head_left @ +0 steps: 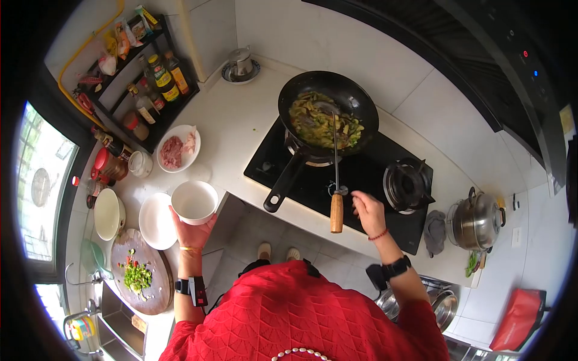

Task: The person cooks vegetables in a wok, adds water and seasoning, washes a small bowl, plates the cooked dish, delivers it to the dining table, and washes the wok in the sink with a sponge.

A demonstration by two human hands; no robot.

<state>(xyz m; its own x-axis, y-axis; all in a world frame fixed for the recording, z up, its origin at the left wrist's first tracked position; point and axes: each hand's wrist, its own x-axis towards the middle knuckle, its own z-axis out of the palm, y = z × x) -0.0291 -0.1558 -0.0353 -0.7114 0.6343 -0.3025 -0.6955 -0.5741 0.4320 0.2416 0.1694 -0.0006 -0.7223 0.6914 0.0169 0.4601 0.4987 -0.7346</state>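
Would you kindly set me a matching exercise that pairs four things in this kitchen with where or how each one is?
Things:
1. wok
2. white bowl
3. ladle
4. board

Places and states:
A. reaching into the wok, wooden handle outside
B. bearing chopped greens
C. standing on the cooktop
D. held in the left hand

Right pairs: 1-C, 2-D, 3-A, 4-B.
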